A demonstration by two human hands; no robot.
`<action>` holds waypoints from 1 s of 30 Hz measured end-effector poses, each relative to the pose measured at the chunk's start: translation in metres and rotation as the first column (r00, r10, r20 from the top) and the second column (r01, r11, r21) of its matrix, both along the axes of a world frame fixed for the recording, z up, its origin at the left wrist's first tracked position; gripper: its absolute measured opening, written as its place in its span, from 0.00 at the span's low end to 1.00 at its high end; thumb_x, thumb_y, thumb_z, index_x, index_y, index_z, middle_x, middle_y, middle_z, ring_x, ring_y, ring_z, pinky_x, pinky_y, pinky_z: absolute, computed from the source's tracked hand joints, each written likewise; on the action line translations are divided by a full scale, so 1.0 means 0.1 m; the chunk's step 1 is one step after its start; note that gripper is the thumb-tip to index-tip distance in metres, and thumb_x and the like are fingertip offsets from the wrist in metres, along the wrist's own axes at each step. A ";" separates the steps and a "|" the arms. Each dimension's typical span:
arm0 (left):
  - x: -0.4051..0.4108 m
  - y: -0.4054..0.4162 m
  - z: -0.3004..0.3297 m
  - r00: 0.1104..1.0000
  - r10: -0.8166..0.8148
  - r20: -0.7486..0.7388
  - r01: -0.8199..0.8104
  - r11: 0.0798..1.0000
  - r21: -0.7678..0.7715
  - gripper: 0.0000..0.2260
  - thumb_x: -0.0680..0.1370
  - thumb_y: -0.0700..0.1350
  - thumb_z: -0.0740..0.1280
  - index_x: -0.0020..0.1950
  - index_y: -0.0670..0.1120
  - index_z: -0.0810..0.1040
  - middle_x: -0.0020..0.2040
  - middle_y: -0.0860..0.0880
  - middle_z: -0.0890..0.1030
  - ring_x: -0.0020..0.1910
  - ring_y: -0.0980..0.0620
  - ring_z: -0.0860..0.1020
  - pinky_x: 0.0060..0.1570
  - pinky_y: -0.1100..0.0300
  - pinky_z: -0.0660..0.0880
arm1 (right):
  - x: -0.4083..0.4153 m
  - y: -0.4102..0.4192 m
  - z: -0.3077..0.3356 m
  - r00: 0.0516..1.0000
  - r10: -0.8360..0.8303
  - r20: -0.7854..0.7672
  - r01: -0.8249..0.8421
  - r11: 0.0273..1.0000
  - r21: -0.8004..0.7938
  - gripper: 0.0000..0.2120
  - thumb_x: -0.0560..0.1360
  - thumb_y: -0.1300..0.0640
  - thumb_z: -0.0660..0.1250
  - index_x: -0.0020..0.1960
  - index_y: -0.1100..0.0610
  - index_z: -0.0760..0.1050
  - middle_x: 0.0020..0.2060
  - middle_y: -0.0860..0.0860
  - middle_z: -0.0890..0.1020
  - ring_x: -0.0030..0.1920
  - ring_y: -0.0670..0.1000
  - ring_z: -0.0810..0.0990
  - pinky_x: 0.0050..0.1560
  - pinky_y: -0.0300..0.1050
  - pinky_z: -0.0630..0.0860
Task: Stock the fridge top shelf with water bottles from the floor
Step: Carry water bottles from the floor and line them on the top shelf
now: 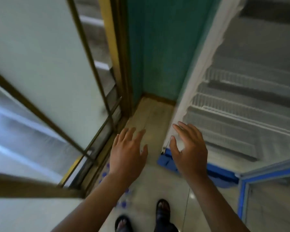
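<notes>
Blue-capped water bottles point(124, 202), about six caps countable through blur, stand on the floor point(151, 181) beneath the left hand point(127, 153); right hand point(189, 153) near the open fridge point(241, 114); both hands' fingers spread, empty; no readable labels

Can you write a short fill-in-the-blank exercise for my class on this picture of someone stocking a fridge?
1. Both the left hand and the right hand are open and hold ____.
2. The bottle caps by the left forearm are coloured ____.
3. The fridge door stands ____.
4. The fridge's wire shelves hold ____ bottles.

Missing words: nothing; blue; open; no
</notes>
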State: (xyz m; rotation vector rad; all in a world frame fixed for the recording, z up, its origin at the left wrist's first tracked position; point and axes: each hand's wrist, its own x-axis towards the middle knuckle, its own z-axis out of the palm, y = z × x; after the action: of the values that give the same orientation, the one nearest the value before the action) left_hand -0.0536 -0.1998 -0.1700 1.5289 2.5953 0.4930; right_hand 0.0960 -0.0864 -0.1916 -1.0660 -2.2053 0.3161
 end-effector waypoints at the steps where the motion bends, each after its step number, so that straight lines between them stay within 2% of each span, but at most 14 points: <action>1: -0.03 -0.12 -0.21 0.999 0.033 0.027 -0.032 0.998 -0.053 0.23 0.80 0.59 0.59 0.75 0.57 0.63 0.74 0.53 0.67 0.75 0.50 0.61 0.73 0.52 0.62 | -0.03 -0.08 -0.20 0.999 0.029 0.030 -0.028 0.999 -0.042 0.17 0.79 0.53 0.65 0.66 0.57 0.78 0.64 0.52 0.79 0.68 0.55 0.74 0.65 0.54 0.75; 3: -0.08 -0.32 -0.65 0.990 0.114 0.078 -0.099 0.980 -0.172 0.23 0.80 0.59 0.59 0.75 0.58 0.63 0.74 0.54 0.67 0.74 0.51 0.63 0.72 0.53 0.62 | -0.09 -0.21 -0.62 0.991 0.099 0.089 -0.086 0.987 -0.136 0.16 0.78 0.55 0.68 0.65 0.58 0.79 0.62 0.52 0.81 0.66 0.54 0.75 0.64 0.52 0.76; 6: -0.09 -0.60 -1.37 0.953 0.243 0.181 -0.175 0.929 -0.326 0.23 0.79 0.57 0.61 0.74 0.57 0.66 0.69 0.54 0.73 0.69 0.51 0.69 0.63 0.55 0.71 | -0.17 -0.41 -1.23 0.952 0.213 0.220 -0.141 0.942 -0.303 0.18 0.76 0.55 0.70 0.65 0.57 0.79 0.60 0.52 0.81 0.63 0.52 0.77 0.62 0.48 0.77; 8: -0.07 -0.72 -1.88 0.906 0.338 0.256 -0.216 0.887 -0.407 0.22 0.79 0.56 0.63 0.73 0.56 0.67 0.65 0.52 0.76 0.64 0.50 0.74 0.54 0.55 0.76 | -0.23 -0.50 -1.67 0.915 0.277 0.294 -0.149 0.908 -0.393 0.19 0.76 0.55 0.71 0.66 0.56 0.78 0.61 0.51 0.81 0.63 0.52 0.77 0.59 0.45 0.77; 10: -0.08 -0.77 -2.38 0.838 0.448 0.311 -0.278 0.841 -0.464 0.22 0.78 0.55 0.65 0.72 0.57 0.69 0.63 0.52 0.78 0.60 0.49 0.77 0.50 0.56 0.76 | -0.31 -0.55 -2.12 0.876 0.334 0.349 -0.142 0.869 -0.474 0.20 0.76 0.53 0.70 0.67 0.54 0.77 0.62 0.49 0.80 0.64 0.50 0.75 0.59 0.40 0.73; 12: -0.08 -0.80 -2.92 0.770 0.539 0.341 -0.333 0.796 -0.505 0.22 0.77 0.54 0.67 0.71 0.57 0.69 0.63 0.51 0.79 0.59 0.49 0.78 0.50 0.56 0.76 | -0.42 -0.60 -2.64 0.828 0.398 0.395 -0.142 0.829 -0.540 0.21 0.77 0.52 0.68 0.69 0.52 0.75 0.64 0.47 0.79 0.65 0.49 0.74 0.59 0.38 0.69; 17: -0.01 -0.91 -4.31 0.631 0.686 0.363 -0.418 0.694 -0.586 0.25 0.76 0.54 0.69 0.72 0.54 0.69 0.60 0.48 0.80 0.57 0.47 0.78 0.50 0.54 0.74 | -0.65 -0.71 -3.97 0.708 0.528 0.469 -0.109 0.738 -0.666 0.22 0.77 0.52 0.67 0.71 0.49 0.72 0.66 0.47 0.76 0.66 0.51 0.72 0.60 0.47 0.73; 20: 0.03 -0.93 -5.08 0.586 0.723 0.365 -0.439 0.662 -0.607 0.26 0.75 0.54 0.70 0.71 0.51 0.69 0.61 0.47 0.79 0.60 0.45 0.76 0.53 0.52 0.73 | -0.77 -0.69 -4.77 0.671 0.554 0.493 -0.070 0.710 -0.701 0.24 0.76 0.52 0.69 0.71 0.49 0.71 0.66 0.49 0.76 0.66 0.52 0.73 0.61 0.48 0.73; 25: 0.04 -0.87 -6.17 0.696 0.697 0.174 -0.454 0.615 -0.645 0.26 0.73 0.61 0.69 0.66 0.50 0.71 0.55 0.46 0.80 0.59 0.43 0.74 0.58 0.50 0.68 | -0.91 -0.61 -5.96 0.722 0.482 0.497 0.036 0.691 -0.722 0.28 0.73 0.49 0.74 0.71 0.50 0.71 0.65 0.50 0.77 0.64 0.53 0.75 0.59 0.47 0.73; 28: 0.01 -0.84 -6.66 0.732 0.665 0.150 -0.457 0.642 -0.616 0.25 0.72 0.60 0.70 0.64 0.50 0.71 0.52 0.47 0.80 0.54 0.44 0.76 0.54 0.50 0.70 | -1.07 -0.62 -6.51 0.753 0.480 0.451 0.031 0.658 -0.752 0.31 0.71 0.49 0.75 0.72 0.49 0.69 0.66 0.49 0.77 0.65 0.52 0.75 0.60 0.46 0.73; 30: -0.01 -0.82 -6.90 0.741 0.648 0.173 -0.456 0.675 -0.580 0.24 0.73 0.58 0.72 0.64 0.50 0.71 0.51 0.46 0.80 0.49 0.44 0.78 0.47 0.51 0.73 | -1.21 -0.61 -6.79 0.770 0.489 0.409 0.004 0.638 -0.770 0.33 0.71 0.50 0.76 0.72 0.49 0.69 0.66 0.49 0.76 0.65 0.52 0.75 0.59 0.43 0.72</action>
State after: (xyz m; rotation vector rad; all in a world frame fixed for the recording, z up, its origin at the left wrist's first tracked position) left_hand -0.0545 -0.2821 -0.8601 0.3902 2.5474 0.0823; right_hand -0.0252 -0.1478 -0.8710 -1.3887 -2.9047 1.2699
